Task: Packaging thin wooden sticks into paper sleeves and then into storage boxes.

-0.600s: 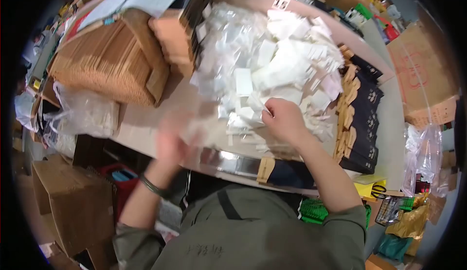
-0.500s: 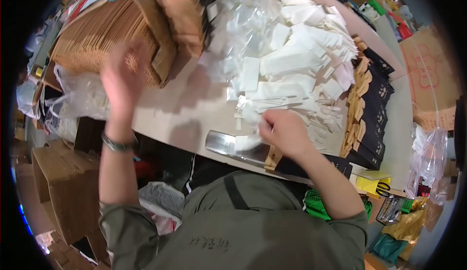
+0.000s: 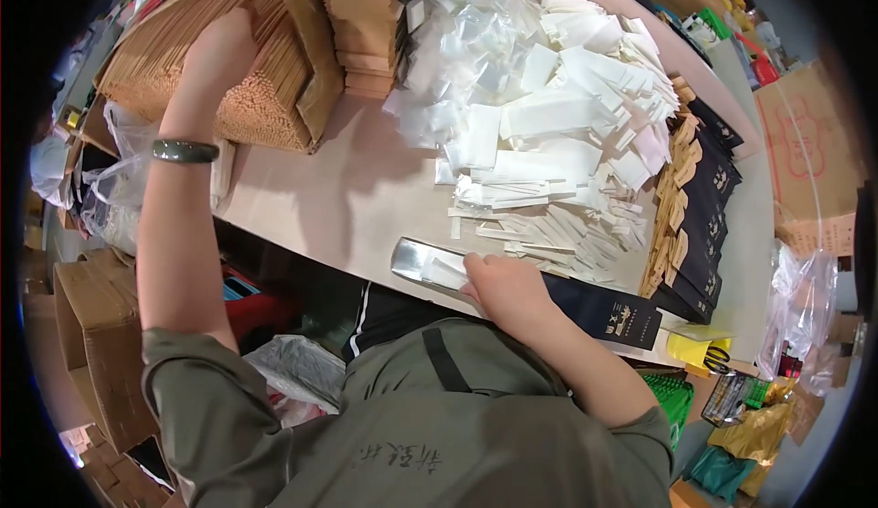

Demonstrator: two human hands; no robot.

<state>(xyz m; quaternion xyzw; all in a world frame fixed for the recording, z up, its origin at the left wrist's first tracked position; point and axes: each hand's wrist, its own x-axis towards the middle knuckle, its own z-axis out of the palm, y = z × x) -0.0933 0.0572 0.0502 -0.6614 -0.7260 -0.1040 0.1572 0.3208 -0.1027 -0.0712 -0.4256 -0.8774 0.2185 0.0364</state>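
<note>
two bare hands are well apart over a pale table: the left hand is up at the packed row of brown paper pieces, fingers bent over their upper edges; whether it grips one is hidden. a dark bracelet circles that wrist

the right hand is low at the table's near edge, partly closed with fingers curled inward; their tips are mostly covered, so i can't say how firmly it holds anything. a silver piece with a whitish slip on it shows just left of this hand, and a dark packet shows to its right; the hand covers whatever lies between

beyond it lies a loose heap of white slips, beside clear plastic packets. dark packets with brown ends lie overlapping in a row to the right
</note>
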